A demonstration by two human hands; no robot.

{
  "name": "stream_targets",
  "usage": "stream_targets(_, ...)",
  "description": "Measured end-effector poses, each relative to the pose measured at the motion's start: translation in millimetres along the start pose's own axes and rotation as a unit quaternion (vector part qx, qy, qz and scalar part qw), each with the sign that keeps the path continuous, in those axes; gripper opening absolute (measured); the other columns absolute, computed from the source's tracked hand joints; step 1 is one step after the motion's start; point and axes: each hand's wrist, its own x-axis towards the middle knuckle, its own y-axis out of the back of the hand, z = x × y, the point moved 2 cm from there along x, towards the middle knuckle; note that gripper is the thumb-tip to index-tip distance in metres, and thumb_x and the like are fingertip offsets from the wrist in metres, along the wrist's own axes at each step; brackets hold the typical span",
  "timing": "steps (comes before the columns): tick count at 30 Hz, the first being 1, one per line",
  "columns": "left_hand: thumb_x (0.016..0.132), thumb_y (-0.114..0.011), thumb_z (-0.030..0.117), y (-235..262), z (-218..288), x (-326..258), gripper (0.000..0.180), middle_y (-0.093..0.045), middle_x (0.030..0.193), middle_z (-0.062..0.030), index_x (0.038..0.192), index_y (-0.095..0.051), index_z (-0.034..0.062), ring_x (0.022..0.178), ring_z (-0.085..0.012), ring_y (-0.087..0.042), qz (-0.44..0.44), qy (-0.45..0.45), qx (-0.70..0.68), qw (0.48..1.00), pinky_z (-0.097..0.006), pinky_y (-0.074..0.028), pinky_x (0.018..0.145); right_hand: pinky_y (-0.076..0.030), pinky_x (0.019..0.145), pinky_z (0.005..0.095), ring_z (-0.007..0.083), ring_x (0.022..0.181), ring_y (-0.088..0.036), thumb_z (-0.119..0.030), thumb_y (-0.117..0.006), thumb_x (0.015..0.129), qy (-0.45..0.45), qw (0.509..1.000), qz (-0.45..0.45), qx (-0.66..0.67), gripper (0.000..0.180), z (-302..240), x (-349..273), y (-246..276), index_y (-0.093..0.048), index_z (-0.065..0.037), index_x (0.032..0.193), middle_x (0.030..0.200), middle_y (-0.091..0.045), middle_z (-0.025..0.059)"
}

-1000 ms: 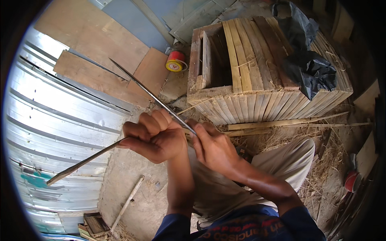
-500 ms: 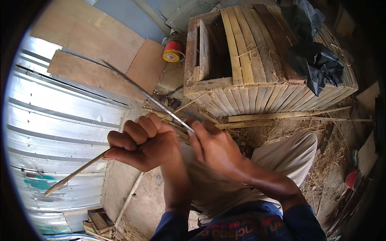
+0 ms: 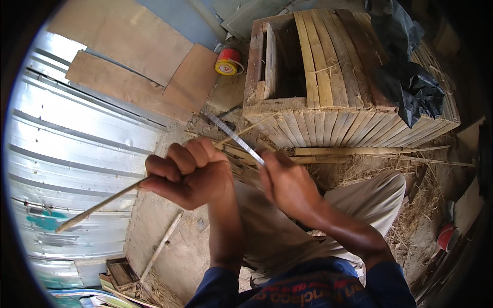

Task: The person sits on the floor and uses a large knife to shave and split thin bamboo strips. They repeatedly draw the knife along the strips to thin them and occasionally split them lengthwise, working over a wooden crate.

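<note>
My left hand (image 3: pixel 192 172) is closed in a fist around a thin bamboo stick (image 3: pixel 100 206). One end of the stick slants out to the lower left; a thin length in line with it shows past the far side of the fist. In my right hand (image 3: pixel 290 187) is a long knife (image 3: pixel 235 137), its handle hidden by the fingers. The narrow blade, seen almost edge-on, points up and left and blurs toward its tip. It passes just beyond the left fist, over the stick's far length; whether they touch I cannot tell.
A slatted wooden crate (image 3: pixel 328 123) with an opening stands ahead, a black plastic bag (image 3: pixel 411 87) on its right side. Beside it sits a red and yellow bucket (image 3: pixel 227 61). Corrugated metal sheeting (image 3: pixel 87 154) lines the left. Straw (image 3: pixel 411 215) and wooden strips litter the ground.
The knife and my right hand have shifted a little right and down, and the blade is more blurred. My left hand still grips the stick, whose lower-left end has risen slightly.
</note>
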Motion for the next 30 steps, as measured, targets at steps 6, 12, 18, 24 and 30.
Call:
stream_targets(6, 0.107, -0.03, 0.059, -7, -2, -7, 0.051, -0.021, 0.06, 0.0028, 0.077, -0.029, 0.0172, 0.053, -0.0105, -0.015, 0.002, 0.0, 0.026, 1.0, -0.027, -0.017, 0.049, -0.053, 0.064, 0.0504, 0.0463, 0.073, -0.065, -0.006, -0.06, 0.094, 0.081, 0.994, 0.074, 0.017, 0.027, 5, 7, 1, -0.057, 0.004, 0.119, 0.088, -0.065, 0.027)
stream_targets(12, 0.106, -0.03, 0.059, -10, -3, -4, 0.052, -0.021, 0.06, 0.003, 0.077, -0.029, 0.017, 0.053, -0.0108, -0.015, 0.012, 0.012, 0.028, 0.999, -0.027, -0.018, 0.05, -0.054, 0.064, 0.0506, 0.0458, 0.073, -0.066, -0.008, -0.06, 0.095, 0.127, 0.99, 0.055, 0.012, 0.029, 2, 8, 6, -0.057, 0.003, 0.122, 0.089, -0.066, 0.0268)
stream_targets(18, 0.107, -0.034, 0.058, -13, -4, -4, 0.052, -0.017, 0.061, 0.0036, 0.074, -0.029, 0.0179, 0.053, -0.0116, -0.014, 0.009, 0.022, 0.047, 0.999, -0.029, -0.016, 0.051, -0.055, 0.063, 0.0496, 0.0441, 0.072, -0.067, -0.008, -0.059, 0.097, 0.054, 0.997, 0.056, -0.014, 0.026, 9, 8, 12, -0.057, 0.003, 0.12, 0.086, -0.066, 0.026)
stream_targets(24, 0.106, -0.033, 0.06, -12, -4, -2, 0.052, -0.02, 0.061, 0.0032, 0.076, -0.029, 0.0176, 0.054, -0.0111, -0.015, 0.023, 0.02, 0.037, 0.999, -0.027, -0.018, 0.052, -0.055, 0.063, 0.0504, 0.0435, 0.073, -0.067, -0.012, -0.061, 0.097, -0.028, 0.997, 0.07, -0.027, 0.027, 9, 6, 19, -0.059, 0.002, 0.12, 0.096, -0.065, 0.0257)
stream_targets(30, 0.107, -0.033, 0.058, -16, -5, -1, 0.05, -0.022, 0.061, 0.0033, 0.078, -0.031, 0.0173, 0.055, -0.0112, -0.015, -0.034, 0.041, 0.025, 0.998, -0.029, -0.02, 0.053, -0.055, 0.061, 0.0514, 0.0433, 0.072, -0.067, -0.013, -0.058, 0.098, -0.05, 0.998, 0.014, -0.032, 0.026, 13, 12, 29, -0.057, 0.002, 0.12, 0.092, -0.065, 0.027)
